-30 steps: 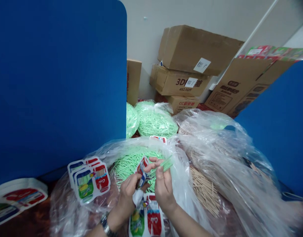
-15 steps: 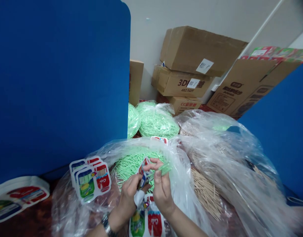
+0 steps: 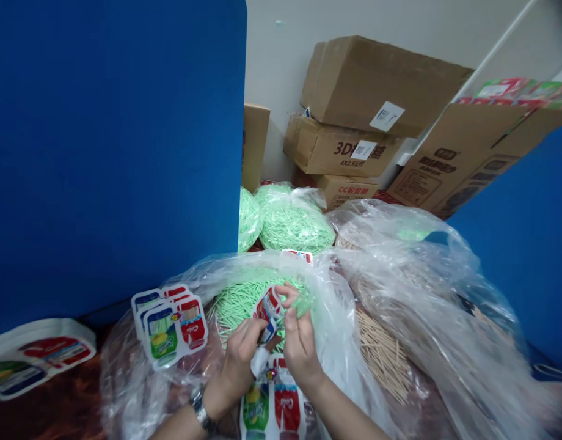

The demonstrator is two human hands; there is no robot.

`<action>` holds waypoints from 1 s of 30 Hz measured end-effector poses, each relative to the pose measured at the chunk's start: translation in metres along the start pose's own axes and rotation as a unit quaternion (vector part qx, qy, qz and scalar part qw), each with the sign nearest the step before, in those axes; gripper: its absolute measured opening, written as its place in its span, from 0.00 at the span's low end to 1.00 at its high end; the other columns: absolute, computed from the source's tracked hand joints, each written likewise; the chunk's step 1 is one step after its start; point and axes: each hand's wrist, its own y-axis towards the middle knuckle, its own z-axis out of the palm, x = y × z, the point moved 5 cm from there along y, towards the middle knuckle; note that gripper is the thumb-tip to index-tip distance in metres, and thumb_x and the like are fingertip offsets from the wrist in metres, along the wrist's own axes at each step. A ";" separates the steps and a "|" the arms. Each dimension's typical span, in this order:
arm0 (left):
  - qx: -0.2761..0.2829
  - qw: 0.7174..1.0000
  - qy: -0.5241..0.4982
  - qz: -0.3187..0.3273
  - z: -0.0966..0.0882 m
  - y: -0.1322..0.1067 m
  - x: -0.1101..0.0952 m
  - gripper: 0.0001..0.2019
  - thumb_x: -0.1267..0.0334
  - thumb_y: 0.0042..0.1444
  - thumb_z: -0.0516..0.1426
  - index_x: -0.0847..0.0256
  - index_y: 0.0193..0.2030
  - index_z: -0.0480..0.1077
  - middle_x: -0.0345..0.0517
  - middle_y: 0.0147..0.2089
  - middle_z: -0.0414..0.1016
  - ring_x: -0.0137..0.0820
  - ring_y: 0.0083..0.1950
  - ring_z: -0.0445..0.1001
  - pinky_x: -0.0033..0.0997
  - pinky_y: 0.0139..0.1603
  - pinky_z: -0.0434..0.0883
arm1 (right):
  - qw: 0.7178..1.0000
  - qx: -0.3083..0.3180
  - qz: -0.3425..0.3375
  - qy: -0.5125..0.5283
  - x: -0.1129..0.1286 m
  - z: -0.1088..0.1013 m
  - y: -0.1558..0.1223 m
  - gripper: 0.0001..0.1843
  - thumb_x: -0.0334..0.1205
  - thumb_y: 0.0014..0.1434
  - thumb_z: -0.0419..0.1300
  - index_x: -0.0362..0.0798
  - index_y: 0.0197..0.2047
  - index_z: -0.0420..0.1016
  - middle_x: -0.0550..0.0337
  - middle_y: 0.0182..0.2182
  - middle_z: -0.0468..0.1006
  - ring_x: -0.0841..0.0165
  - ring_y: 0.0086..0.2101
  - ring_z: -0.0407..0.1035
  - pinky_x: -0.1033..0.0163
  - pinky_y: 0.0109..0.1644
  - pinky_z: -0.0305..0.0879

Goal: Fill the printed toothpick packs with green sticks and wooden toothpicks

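My left hand (image 3: 239, 353), with a watch on the wrist, is closed on a printed pouch (image 3: 268, 305) held upright, its red label facing up. Right beside it, my right hand (image 3: 303, 348) pinches a few light green sticks (image 3: 303, 302), smeared by motion, with one finger reaching toward the pouch. Below both hands lies another two-bottle pouch (image 3: 288, 403) with Cola and Sprite prints. Behind them a heap of green sticks (image 3: 237, 299) fills an opened clear plastic bag (image 3: 333, 318). To the left, several similar pouches (image 3: 162, 339) lie overlapped on the plastic.
A stack of pouches (image 3: 47, 354) lies at far left beside a blue panel (image 3: 116, 153). Tan sticks (image 3: 382, 354) spill from a clear bag (image 3: 427, 305) at right. Tied bags of green sticks (image 3: 294, 223) and cardboard boxes (image 3: 349, 146) stand at the back.
The pouch in my left hand has tipped up and shows more of its red side. The green sticks in my right hand have moved slightly. The view has shifted a little.
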 end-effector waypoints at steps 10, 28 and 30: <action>0.024 0.999 -0.024 -0.029 -0.003 0.002 0.005 0.03 0.67 0.60 0.56 0.60 0.40 0.65 0.44 0.33 0.71 0.33 0.34 0.72 0.31 0.34 0.69 | 0.982 0.102 -0.115 -0.106 0.006 -0.013 -0.002 0.29 0.52 0.67 0.45 0.50 0.67 0.49 0.48 0.66 0.52 0.55 0.65 0.48 0.41 0.65 0.49; 0.076 0.974 -0.129 -0.169 -0.007 -0.006 0.020 0.06 0.60 0.55 0.60 0.60 0.33 0.68 0.39 0.28 0.72 0.31 0.29 0.70 0.28 0.29 0.67 | 0.954 0.246 0.128 0.112 -0.049 -0.015 0.029 0.20 0.51 0.62 0.56 0.48 0.51 0.66 0.56 0.38 0.78 0.65 0.40 0.73 0.58 0.42 0.69; 0.048 0.956 -0.192 -0.218 -0.007 -0.011 0.029 0.07 0.62 0.56 0.59 0.59 0.41 0.69 0.41 0.33 0.76 0.33 0.32 0.74 0.29 0.33 0.70 | 0.975 0.162 0.109 0.107 -0.047 -0.019 0.028 0.15 0.50 0.60 0.58 0.48 0.43 0.67 0.62 0.30 0.74 0.70 0.30 0.70 0.65 0.34 0.67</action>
